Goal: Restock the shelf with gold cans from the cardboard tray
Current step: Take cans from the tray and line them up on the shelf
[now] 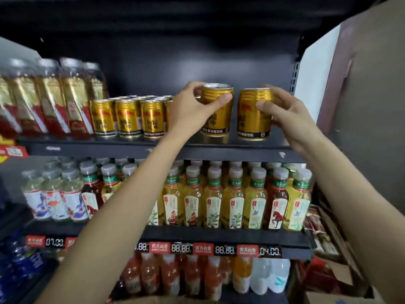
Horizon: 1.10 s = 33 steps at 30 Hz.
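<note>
Both my hands are up at the top shelf (219, 151), each holding one gold can upright. My left hand (192, 110) grips a gold can (217, 119) around its upper part, its base at or just above the shelf. My right hand (285, 113) grips a second gold can (252, 121) right beside it, also low on the shelf. To the left stands a row of gold cans (127, 117) in several rows deep. A strip of brown cardboard (153, 300), perhaps the tray, shows at the bottom edge.
Tall bottles with gold and red labels (50, 99) fill the shelf's left end. Tea bottles (219, 198) line the shelf below, above price tags (203, 249). More bottles sit on the lowest shelf. A white panel (315, 73) and cardboard boxes (337, 277) are on the right.
</note>
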Tool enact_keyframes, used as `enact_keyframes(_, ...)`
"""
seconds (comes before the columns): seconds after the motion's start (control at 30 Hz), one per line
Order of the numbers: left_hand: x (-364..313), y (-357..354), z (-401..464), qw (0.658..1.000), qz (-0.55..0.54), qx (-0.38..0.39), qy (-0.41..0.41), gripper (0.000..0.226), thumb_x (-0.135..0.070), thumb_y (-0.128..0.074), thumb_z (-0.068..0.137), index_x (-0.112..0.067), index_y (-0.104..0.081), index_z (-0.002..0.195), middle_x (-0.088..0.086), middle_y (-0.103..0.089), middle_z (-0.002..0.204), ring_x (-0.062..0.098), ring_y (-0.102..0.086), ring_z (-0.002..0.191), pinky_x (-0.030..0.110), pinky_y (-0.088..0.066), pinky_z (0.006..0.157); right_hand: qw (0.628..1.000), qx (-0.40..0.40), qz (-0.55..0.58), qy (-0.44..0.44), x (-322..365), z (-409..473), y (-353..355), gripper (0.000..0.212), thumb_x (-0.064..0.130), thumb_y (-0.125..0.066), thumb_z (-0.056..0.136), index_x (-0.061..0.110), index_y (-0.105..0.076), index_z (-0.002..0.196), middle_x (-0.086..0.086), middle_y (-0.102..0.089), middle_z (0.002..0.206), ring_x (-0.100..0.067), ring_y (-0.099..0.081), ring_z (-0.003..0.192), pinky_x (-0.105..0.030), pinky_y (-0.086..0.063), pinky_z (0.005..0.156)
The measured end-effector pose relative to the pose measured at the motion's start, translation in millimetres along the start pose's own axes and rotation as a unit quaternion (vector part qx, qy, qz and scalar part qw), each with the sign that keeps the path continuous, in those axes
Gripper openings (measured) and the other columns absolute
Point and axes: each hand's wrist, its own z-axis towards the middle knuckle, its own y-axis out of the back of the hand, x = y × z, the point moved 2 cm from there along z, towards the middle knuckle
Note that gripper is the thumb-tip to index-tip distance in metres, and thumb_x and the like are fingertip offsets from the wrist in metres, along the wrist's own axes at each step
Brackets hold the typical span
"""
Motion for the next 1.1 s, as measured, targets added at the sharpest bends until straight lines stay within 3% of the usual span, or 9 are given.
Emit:
enact_keyframes(0.23,28.1,-53.3,33.4,0.985,0.167,-0.036,0.026,0.073,-0.069,-0.063,0.07,-0.015,-0.052,0.118,0.003,-0.06,0.118,0.02,-0.057,0.108,0.024,-0.039,0.072,0.997,0.015,-0.068,-0.043,-41.7,69.8,8.3,0.065,0.017,-0.07,0.082,0.011,-0.04,0.139,-0.009,-0.056,0.129,-0.021,-0.057,0.113,-0.024,-0.051,0.079)
enact_keyframes(0.33,35.5,-65.8,42.9,0.977,0.205,-0.036,0.037,0.077,-0.067,-0.061,0.072,-0.01,-0.049,0.122,0.008,-0.056,0.124,0.025,-0.058,0.11,0.026,-0.041,0.072,0.994,0.012,-0.092,-0.062,-59.7,89.4,6.5,0.069,0.016,-0.071,0.081,0.01,-0.037,0.141,-0.013,-0.053,0.131,-0.025,-0.056,0.114,-0.034,-0.052,0.088)
enact_keyframes(0.47,43.3,-76.3,47.7,0.971,0.233,-0.009,0.06,0.087,-0.063,-0.057,0.079,-0.001,-0.036,0.136,0.016,-0.046,0.138,0.031,-0.052,0.12,0.034,-0.048,0.087,0.991,0.022,-0.105,-0.083,-74.2,105.7,3.5,0.066,0.014,-0.067,0.084,0.01,-0.035,0.141,-0.013,-0.049,0.135,-0.027,-0.052,0.118,-0.036,-0.049,0.094)
enact_keyframes(0.7,40.0,-78.1,46.2,0.959,0.264,0.083,0.06,0.093,-0.062,-0.052,0.083,-0.003,-0.017,0.145,0.02,-0.026,0.149,0.034,-0.04,0.131,0.038,-0.043,0.098,0.979,0.099,-0.155,-0.086,-83.2,116.1,9.4,0.062,0.011,-0.06,0.089,0.012,-0.03,0.143,-0.016,-0.046,0.14,-0.028,-0.05,0.122,-0.034,-0.047,0.095)
enact_keyframes(0.8,32.7,-61.4,29.7,0.946,0.305,0.086,-0.064,0.087,-0.053,-0.057,0.085,-0.011,-0.015,0.148,0.014,-0.024,0.152,0.028,-0.034,0.135,0.036,-0.04,0.102,0.977,0.097,-0.185,-0.049,-71.6,108.9,13.2,0.061,0.008,-0.055,0.091,0.017,-0.028,0.145,-0.009,-0.035,0.148,-0.025,-0.04,0.13,-0.023,-0.044,0.087)
enact_keyframes(0.87,28.1,-47.9,23.6,0.923,0.315,0.052,-0.213,0.067,-0.04,-0.057,0.089,-0.014,-0.03,0.144,0.006,-0.035,0.146,0.021,-0.037,0.133,0.035,-0.037,0.106,0.964,0.08,-0.252,-0.006,-63.9,103.4,14.6,0.065,0.014,-0.059,0.089,0.019,-0.027,0.145,-0.011,-0.03,0.149,-0.028,-0.035,0.133,-0.03,-0.039,0.099)
enact_keyframes(0.93,30.0,-42.6,27.9,0.875,0.375,0.06,-0.302,0.061,-0.039,-0.056,0.089,-0.016,-0.036,0.141,0.003,-0.041,0.144,0.02,-0.037,0.134,0.037,-0.022,0.115,0.931,0.064,-0.359,0.025,-59.5,95.0,8.2,0.073,0.027,-0.068,0.083,0.021,-0.028,0.144,-0.016,-0.032,0.143,-0.032,-0.041,0.127,-0.037,-0.037,0.104)
enact_keyframes(1.0,37.3,-49.3,38.1,0.831,0.455,0.106,-0.301,0.072,-0.048,-0.055,0.087,-0.015,-0.029,0.145,0.005,-0.034,0.149,0.021,-0.029,0.139,0.038,-0.006,0.117,0.89,0.045,-0.453,0.03,-59.8,87.4,-2.7,0.079,0.038,-0.072,0.077,0.021,-0.03,0.141,-0.017,-0.034,0.138,-0.036,-0.049,0.119,-0.04,-0.042,0.099)
enact_keyframes(1.1,45.7,-66.3,45.8,0.794,0.519,0.132,-0.287,0.088,-0.058,-0.056,0.082,-0.011,-0.019,0.147,0.009,-0.03,0.151,0.024,-0.028,0.14,0.041,-0.007,0.118,0.857,0.007,-0.513,0.043,-64.0,83.8,-15.6,0.074,0.041,-0.072,0.077,0.016,-0.035,0.135,-0.016,-0.041,0.131,-0.037,-0.055,0.11,-0.041,-0.048,0.09)
